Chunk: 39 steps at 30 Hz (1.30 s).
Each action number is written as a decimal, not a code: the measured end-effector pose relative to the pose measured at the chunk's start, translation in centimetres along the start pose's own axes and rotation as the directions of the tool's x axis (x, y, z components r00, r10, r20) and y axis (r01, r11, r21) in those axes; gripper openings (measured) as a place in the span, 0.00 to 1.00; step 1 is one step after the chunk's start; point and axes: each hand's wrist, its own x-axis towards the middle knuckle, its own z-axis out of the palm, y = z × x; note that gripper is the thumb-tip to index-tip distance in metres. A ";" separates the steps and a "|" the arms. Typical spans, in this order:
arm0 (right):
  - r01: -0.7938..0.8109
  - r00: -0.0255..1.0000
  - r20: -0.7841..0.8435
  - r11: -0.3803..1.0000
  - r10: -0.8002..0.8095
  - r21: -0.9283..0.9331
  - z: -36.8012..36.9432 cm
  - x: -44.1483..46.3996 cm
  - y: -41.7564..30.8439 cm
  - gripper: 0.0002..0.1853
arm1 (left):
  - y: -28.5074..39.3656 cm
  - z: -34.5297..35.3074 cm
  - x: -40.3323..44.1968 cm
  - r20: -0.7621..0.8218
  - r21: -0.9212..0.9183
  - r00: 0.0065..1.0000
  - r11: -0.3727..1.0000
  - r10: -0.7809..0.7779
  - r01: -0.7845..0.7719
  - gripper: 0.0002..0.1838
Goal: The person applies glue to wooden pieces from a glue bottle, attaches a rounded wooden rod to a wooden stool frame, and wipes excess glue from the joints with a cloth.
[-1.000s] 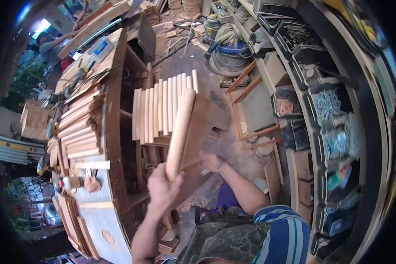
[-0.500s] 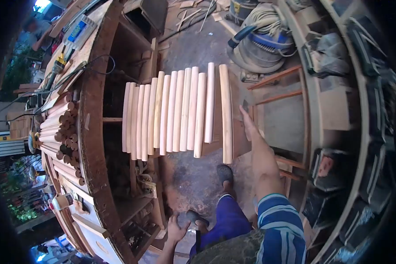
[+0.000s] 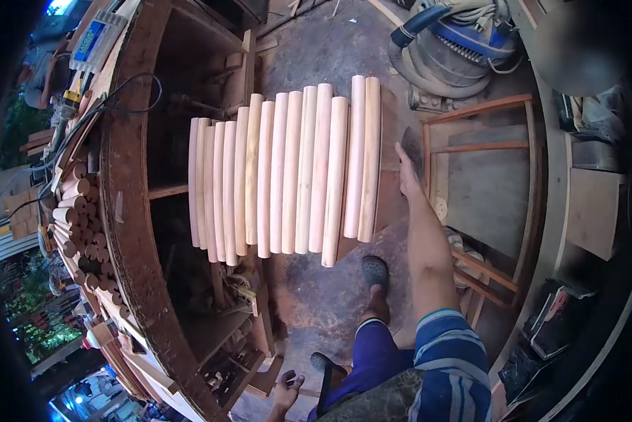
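Note:
A row of pale round wooden rods (image 3: pixel 288 176) lies side by side on a brown board (image 3: pixel 390 176), their ends uneven. The rightmost rod (image 3: pixel 369 155) rests close against its neighbour. My right hand (image 3: pixel 409 174) is just right of the board, apart from the rods. Its fingers are at a dark grey flat piece (image 3: pixel 413 144), whose kind I cannot make out, and they seem closed on it. Low in the view, my left hand (image 3: pixel 286 391) hangs by my leg, fingers loosely bent and apart, with nothing in it.
A workbench (image 3: pixel 130 211) runs along the left, with stacked rods (image 3: pixel 84 232) and a black cable (image 3: pixel 154 98). A vacuum cleaner (image 3: pixel 456 53) stands at the upper right above a wooden frame (image 3: pixel 478 146). My shoes (image 3: pixel 375 273) are on the stained floor (image 3: pixel 309 281).
The rightmost rod, apart and slanted before, now lies against the row. My view has shifted and come closer. The dark piece at my right hand shows more; my left hand has lowered slightly.

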 end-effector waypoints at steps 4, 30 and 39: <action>0.028 0.997 -0.073 0.997 -0.034 -0.075 3.2 -3.4 -0.1 0.50 | -2.4 0.8 0.6 0.035 -0.035 0.998 0.998 0.054 -0.053 0.43; -0.216 0.964 -0.257 0.368 -0.067 -0.905 -3.9 -24.4 9.1 0.33 | -4.7 -4.2 -5.2 -0.364 -0.274 0.919 0.926 0.151 -0.260 0.26; -0.095 0.995 -0.095 -0.013 0.022 -0.995 -3.5 -44.6 10.0 0.22 | -14.7 -2.2 -6.8 -0.299 -0.329 0.952 0.929 0.068 -0.170 0.17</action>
